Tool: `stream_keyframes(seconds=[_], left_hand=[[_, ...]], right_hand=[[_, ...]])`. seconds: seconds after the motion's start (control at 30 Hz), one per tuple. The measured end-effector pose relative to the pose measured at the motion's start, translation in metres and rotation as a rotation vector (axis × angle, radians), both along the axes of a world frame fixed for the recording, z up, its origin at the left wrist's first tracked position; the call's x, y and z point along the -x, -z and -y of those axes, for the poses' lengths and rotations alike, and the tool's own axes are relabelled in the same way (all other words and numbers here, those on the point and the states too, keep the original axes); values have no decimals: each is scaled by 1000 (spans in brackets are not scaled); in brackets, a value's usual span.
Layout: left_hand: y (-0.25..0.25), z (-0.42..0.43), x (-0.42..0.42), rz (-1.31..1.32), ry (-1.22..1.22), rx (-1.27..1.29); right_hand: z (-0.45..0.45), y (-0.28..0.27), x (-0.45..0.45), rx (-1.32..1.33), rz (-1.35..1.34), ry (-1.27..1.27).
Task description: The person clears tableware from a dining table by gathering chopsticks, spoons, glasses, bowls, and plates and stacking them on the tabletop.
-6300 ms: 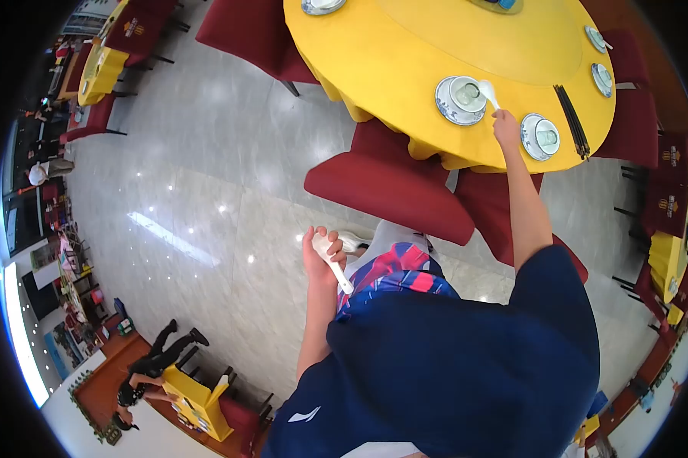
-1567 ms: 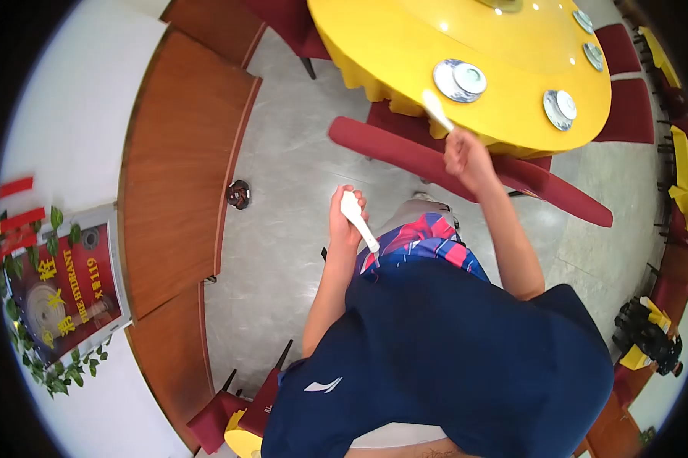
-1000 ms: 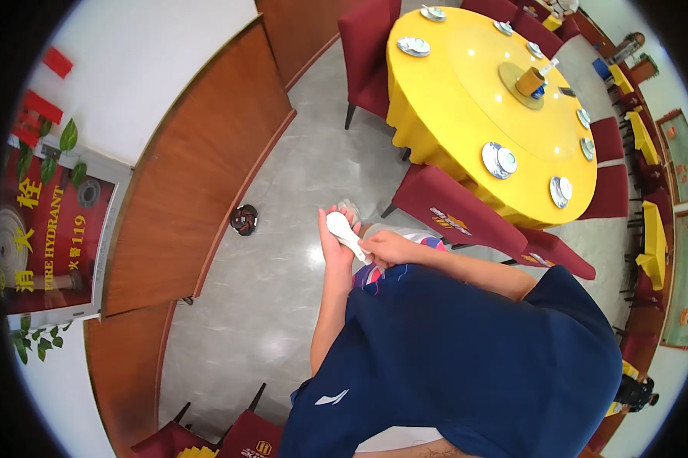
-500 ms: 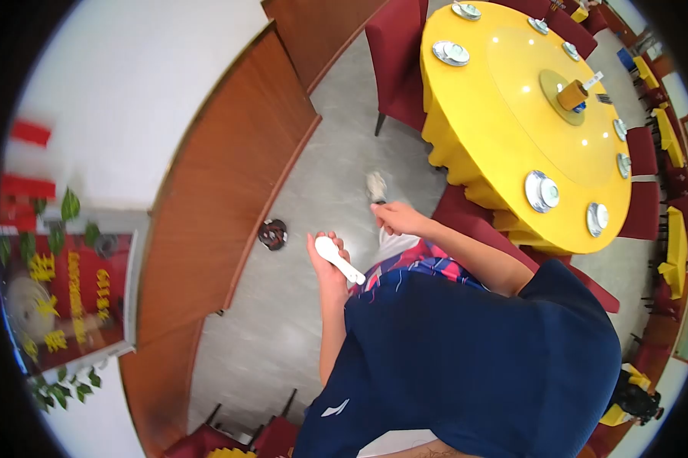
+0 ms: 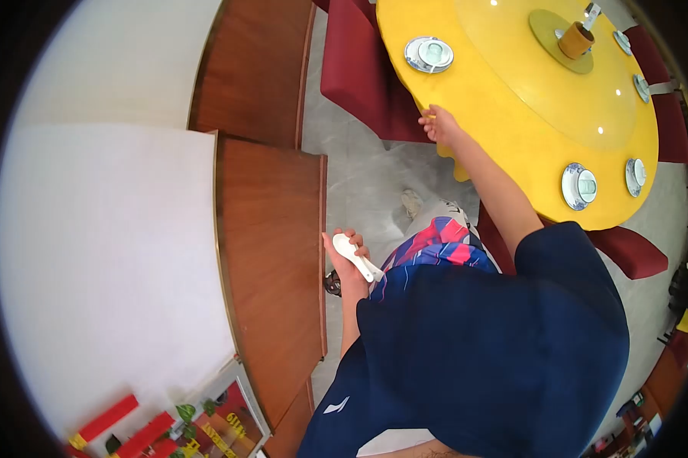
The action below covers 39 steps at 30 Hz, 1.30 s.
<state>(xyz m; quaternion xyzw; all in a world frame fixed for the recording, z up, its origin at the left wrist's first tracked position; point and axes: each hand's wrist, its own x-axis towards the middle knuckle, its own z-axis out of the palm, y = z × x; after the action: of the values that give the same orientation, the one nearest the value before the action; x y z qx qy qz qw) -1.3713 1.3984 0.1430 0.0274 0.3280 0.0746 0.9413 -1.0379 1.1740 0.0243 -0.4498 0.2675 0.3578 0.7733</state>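
We record the white spoons (image 5: 349,250) in our left hand (image 5: 348,258), beside the front of the body and well apart from the table (image 5: 504,130). They are smooth, glossy and plain, nested with bowls toward the fingers; more than one handle end shows. Left grip: fingers wrapped round the bowls, thumb alongside. Right hand (image 5: 439,124): at the table's left edge, fingers loosely curled and slightly spread.

Writing: on the red sign (image 5: 237,416), lower left, we read "119", tilted; its other yellow characters are too blurred. A white logo (image 5: 336,405) marks the navy shirt (image 5: 466,336). Dark letters on the white item (image 5: 591,14) are too small to read.

Surface: yellow cloth, clear turntable (image 5: 542,76), brown holder (image 5: 576,41) on it. Blue-patterned plates with bowls line the rim; one plate (image 5: 413,55) sits near the upper-left edge, another (image 5: 571,185) near the lower edge.

Room: dark red chairs (image 5: 355,72), grey floor (image 5: 359,175), brown wood panels (image 5: 271,244), white wall (image 5: 115,229).
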Motion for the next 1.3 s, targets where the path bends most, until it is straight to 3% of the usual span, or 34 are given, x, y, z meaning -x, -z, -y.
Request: stream_keyframes(seconds=[0.33,0.5,0.63,0.7,0.83,0.93,0.97,1.03,1.1,1.2,1.3], left_hand=[[11,-90,-130,-42,195,-55],[25,-166,-212,-11,347,-49],[23,-252,-312,57,564,-190],[10,-283,-355,34,604,-225],[-10,-344,-447,-1,614,-283],[-32,-356,-495,-27,567,-310],[-37,-357,-508,-17,539,-283],[-46,-369,-528,-26,487,-347],[-53,-380,-552,-22,451,-360],[-57,-396,-562,-125,235,-415],[-49,-434,-567,-119,127,-395]], right_hand=[[-26,38,-138,242,0,262],[-46,46,-170,753,174,258],[-59,23,-192,1045,222,251],[-74,-13,-181,1029,172,504],[-149,-112,-184,713,339,696],[-224,-173,-187,137,297,657],[-253,-192,-193,-64,256,602],[-320,-221,-203,-212,149,387],[-385,-236,-215,-129,185,89],[-450,-219,-223,-212,127,-266],[-486,-207,-253,-317,140,-412]])
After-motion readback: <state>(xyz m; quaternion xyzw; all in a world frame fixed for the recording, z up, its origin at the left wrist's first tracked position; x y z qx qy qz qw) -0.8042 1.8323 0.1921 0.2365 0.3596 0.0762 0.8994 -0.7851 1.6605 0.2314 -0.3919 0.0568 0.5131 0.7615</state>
